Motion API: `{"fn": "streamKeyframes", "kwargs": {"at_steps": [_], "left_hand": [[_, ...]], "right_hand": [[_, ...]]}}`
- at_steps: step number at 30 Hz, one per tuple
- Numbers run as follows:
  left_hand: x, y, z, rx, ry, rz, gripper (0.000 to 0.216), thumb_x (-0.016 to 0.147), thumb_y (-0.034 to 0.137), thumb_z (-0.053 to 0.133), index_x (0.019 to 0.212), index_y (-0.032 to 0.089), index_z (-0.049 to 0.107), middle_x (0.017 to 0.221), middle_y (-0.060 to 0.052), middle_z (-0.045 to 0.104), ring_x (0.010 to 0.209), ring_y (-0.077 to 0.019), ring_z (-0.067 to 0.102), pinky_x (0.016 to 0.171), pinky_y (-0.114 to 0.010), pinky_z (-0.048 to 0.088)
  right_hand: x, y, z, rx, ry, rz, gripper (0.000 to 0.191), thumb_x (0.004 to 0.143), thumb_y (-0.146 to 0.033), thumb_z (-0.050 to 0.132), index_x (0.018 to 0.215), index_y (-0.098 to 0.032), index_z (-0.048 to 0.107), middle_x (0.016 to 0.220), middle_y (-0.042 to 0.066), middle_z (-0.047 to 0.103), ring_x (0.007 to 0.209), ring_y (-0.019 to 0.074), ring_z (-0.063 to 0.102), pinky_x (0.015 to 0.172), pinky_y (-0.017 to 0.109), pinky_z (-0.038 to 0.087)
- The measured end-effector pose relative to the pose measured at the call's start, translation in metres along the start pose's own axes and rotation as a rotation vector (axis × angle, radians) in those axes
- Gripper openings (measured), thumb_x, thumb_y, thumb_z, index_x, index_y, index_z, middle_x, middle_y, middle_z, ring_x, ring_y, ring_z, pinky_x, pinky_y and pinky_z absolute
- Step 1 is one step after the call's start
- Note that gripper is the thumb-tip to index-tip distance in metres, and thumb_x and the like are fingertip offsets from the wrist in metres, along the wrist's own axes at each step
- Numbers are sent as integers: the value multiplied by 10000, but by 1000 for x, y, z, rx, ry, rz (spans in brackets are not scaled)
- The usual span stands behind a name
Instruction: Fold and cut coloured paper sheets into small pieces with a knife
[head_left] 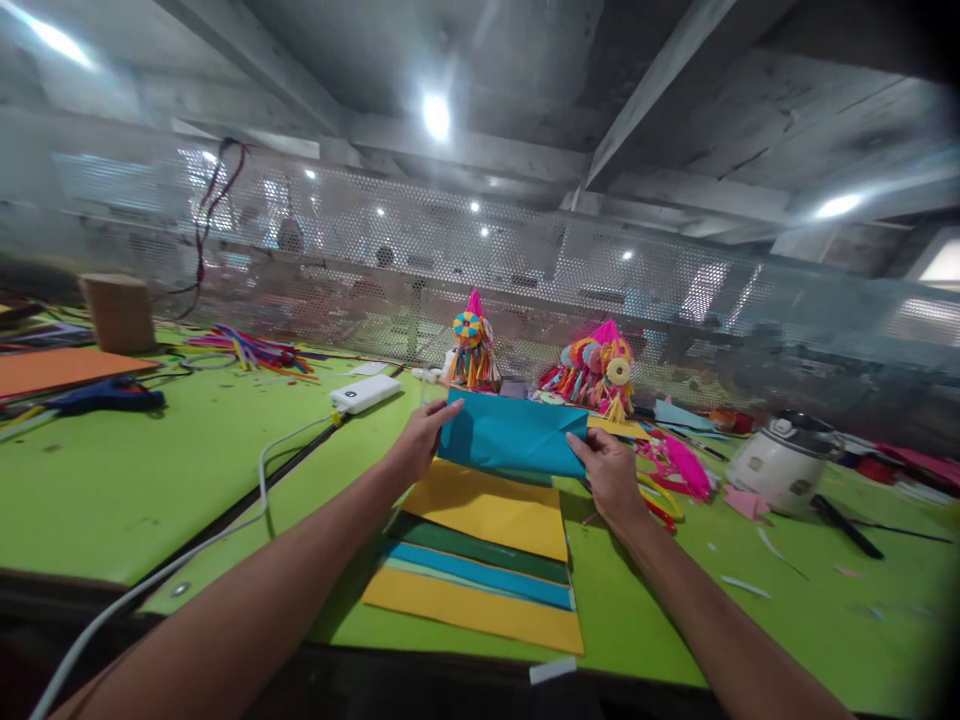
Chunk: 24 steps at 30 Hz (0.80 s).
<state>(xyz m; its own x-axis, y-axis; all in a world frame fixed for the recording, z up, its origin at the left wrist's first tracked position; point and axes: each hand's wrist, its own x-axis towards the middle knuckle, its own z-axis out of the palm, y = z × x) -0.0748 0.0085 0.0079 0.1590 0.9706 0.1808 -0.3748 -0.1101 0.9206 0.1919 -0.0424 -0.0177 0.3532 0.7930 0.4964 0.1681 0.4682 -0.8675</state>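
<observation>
Over green tabletop (150, 480), blue sheet (510, 432) held at ends, left grip (418, 445) and right grip (611, 475) closed on it. Beneath, paper stack (487, 515) laid flat. Behind, mesh screen (525, 260); overhead, lamps (436, 115) lit.

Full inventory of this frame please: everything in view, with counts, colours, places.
folded paper sheet: 1, blue, held at both ends above the stack
paper stack: 1, yellow, green and blue sheets, on the table below the hands
table: 1, lime green, under everything
power bank: 1, white, left of the sheet, cable attached
paper ornaments: 2, pink and multicolour, behind the sheet
small cooker: 1, white, far right
glue gun: 1, blue, far left
orange sheet: 1, left edge
left hand: grips the sheet's left end
right hand: grips the sheet's right end
</observation>
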Motion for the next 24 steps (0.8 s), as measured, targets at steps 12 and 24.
{"fn": "streamKeyframes", "kwargs": {"at_steps": [12, 24], "left_hand": [[2, 40, -6, 643, -270, 228, 317, 667, 456, 782, 575, 161, 708, 528, -7, 576, 507, -119, 443, 471, -238, 260], [7, 26, -9, 844, -374, 315, 263, 688, 396, 710, 561, 165, 699, 468, 35, 495, 471, -99, 348, 473, -231, 214]], "right_hand": [[-3, -13, -4, -43, -244, -49, 289, 692, -430, 802, 820, -175, 759, 754, 23, 717, 668, 179, 601, 663, 308, 487], [-6, -23, -4, -66, -233, -67, 241, 691, -404, 790, 778, -185, 741, 711, 2, 684, 641, 163, 567, 618, 278, 447]]}}
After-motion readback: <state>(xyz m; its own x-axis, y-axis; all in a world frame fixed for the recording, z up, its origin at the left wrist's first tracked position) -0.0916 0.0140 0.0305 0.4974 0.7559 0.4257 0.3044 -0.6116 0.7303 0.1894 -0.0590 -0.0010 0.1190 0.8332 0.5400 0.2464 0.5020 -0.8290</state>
